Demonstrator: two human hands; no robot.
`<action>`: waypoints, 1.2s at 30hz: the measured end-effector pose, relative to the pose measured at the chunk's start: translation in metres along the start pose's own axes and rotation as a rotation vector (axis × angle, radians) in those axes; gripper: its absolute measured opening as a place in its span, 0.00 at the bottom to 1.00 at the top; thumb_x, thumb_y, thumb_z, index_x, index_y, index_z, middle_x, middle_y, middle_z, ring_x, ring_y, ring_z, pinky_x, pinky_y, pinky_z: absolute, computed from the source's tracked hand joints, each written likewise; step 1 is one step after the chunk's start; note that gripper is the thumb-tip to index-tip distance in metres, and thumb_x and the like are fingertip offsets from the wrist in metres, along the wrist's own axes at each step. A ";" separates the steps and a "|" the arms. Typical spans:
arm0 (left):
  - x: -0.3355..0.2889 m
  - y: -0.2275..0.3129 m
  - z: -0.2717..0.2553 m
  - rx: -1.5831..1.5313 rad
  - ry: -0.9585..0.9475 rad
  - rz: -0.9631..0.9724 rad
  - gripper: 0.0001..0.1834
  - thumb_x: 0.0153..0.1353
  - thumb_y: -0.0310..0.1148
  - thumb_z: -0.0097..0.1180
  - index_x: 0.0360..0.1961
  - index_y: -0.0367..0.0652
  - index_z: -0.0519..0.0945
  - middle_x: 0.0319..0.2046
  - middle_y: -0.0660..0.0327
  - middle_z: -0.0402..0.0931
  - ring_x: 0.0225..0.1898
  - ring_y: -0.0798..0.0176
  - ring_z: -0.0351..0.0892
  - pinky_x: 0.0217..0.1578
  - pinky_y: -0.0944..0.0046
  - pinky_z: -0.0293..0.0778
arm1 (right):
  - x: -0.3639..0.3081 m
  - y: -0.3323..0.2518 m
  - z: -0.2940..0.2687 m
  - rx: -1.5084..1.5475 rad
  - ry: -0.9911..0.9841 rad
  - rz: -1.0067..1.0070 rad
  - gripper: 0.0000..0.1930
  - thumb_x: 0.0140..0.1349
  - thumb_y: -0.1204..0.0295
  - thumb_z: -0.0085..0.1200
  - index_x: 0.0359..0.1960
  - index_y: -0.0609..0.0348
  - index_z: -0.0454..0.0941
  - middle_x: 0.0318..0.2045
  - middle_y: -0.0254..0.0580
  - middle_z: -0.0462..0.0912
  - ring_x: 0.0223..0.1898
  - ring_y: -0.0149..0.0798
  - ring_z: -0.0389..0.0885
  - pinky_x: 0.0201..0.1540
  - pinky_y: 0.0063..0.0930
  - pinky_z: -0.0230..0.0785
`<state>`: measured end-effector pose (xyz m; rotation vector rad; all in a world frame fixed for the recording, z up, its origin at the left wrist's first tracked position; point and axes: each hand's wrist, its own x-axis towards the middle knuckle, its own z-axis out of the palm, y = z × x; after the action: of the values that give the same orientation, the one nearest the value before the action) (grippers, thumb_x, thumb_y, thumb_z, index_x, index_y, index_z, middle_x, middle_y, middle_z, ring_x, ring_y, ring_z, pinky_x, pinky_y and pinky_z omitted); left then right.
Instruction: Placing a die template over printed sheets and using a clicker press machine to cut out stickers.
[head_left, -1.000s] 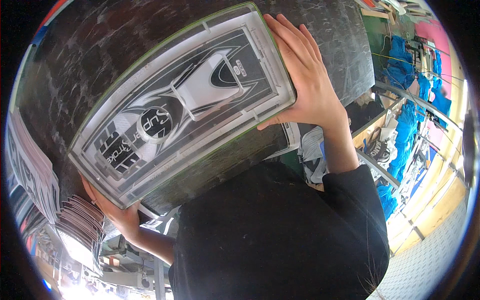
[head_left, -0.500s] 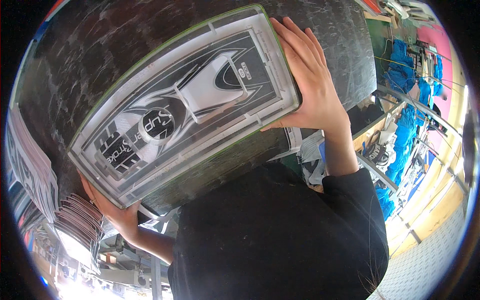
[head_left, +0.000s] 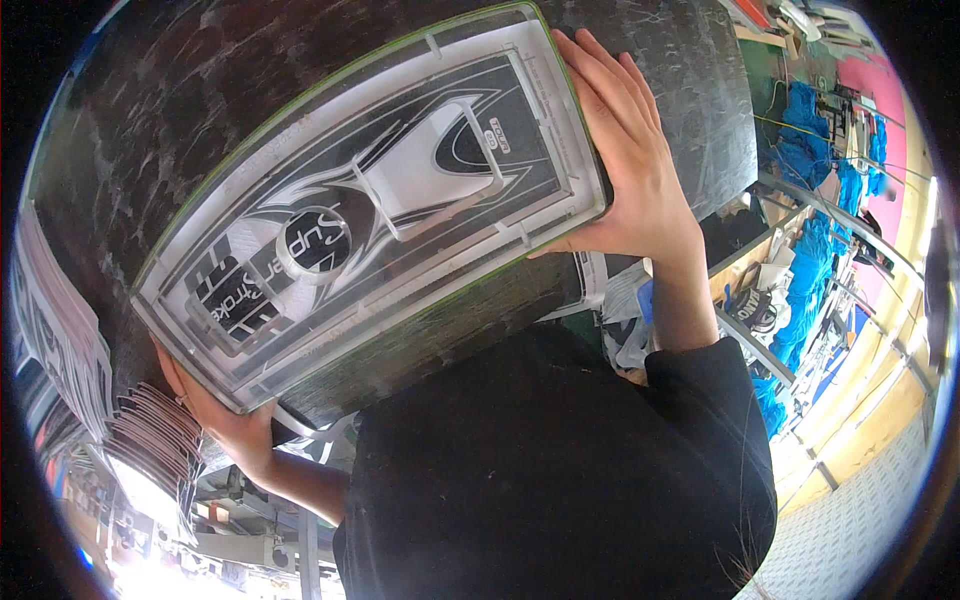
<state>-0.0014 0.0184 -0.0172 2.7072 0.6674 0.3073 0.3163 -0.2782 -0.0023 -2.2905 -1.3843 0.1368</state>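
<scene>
Nearest, a dark shirt (head_left: 550, 460) is seen below the grip. Both ends of a green-edged clear template (head_left: 578, 160) are gripped: far end clasped by the right hand (head_left: 640, 175), fingers along its edge, thumb at the near corner; opposite end cupped by the left hand (head_left: 235, 425), fingers partly hidden underneath. Template is held tilted between the two hands, over a dark table (head_left: 690, 100); whether it is rested or lifted cannot be told.

Progress: a printed sheet (head_left: 425, 165), black and white, is already framed by the template walls, roughly centred. Not yet let go by either hand. Whether sheet is fixed or loose, inside or underneath, cannot be told.

Containers: apart from that sheet, nothing else is seen within the template. Beside the left hand, a stack of curved sheets (head_left: 155, 440) is fanned, with larger printed panels (head_left: 65, 340) piled beyond. Farther off, past the right hand, blue wrapping (head_left: 800, 130) is bunched near metal rails.
</scene>
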 end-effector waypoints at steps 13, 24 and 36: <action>-0.002 -0.002 0.000 0.013 0.031 -0.014 0.58 0.42 0.65 0.65 0.68 0.36 0.64 0.69 0.42 0.57 0.70 0.41 0.56 0.66 0.41 0.54 | 0.000 0.000 0.002 0.003 0.026 -0.012 0.62 0.30 0.38 0.72 0.67 0.62 0.61 0.69 0.48 0.60 0.72 0.52 0.54 0.71 0.56 0.44; 0.000 -0.004 -0.001 -0.001 0.008 0.025 0.57 0.43 0.64 0.65 0.67 0.36 0.64 0.68 0.41 0.57 0.70 0.42 0.56 0.66 0.39 0.56 | 0.000 -0.002 -0.001 0.012 0.028 -0.008 0.61 0.30 0.40 0.73 0.66 0.63 0.63 0.68 0.48 0.62 0.72 0.52 0.55 0.70 0.56 0.45; 0.005 0.000 -0.001 -0.019 0.018 -0.005 0.59 0.42 0.66 0.66 0.69 0.39 0.62 0.70 0.42 0.54 0.70 0.41 0.56 0.66 0.40 0.57 | 0.003 -0.002 -0.005 -0.004 0.031 -0.032 0.61 0.33 0.34 0.68 0.65 0.67 0.63 0.67 0.52 0.63 0.71 0.55 0.56 0.70 0.58 0.45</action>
<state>0.0022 0.0211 -0.0160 2.6879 0.6728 0.3356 0.3172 -0.2762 0.0034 -2.2635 -1.4059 0.0879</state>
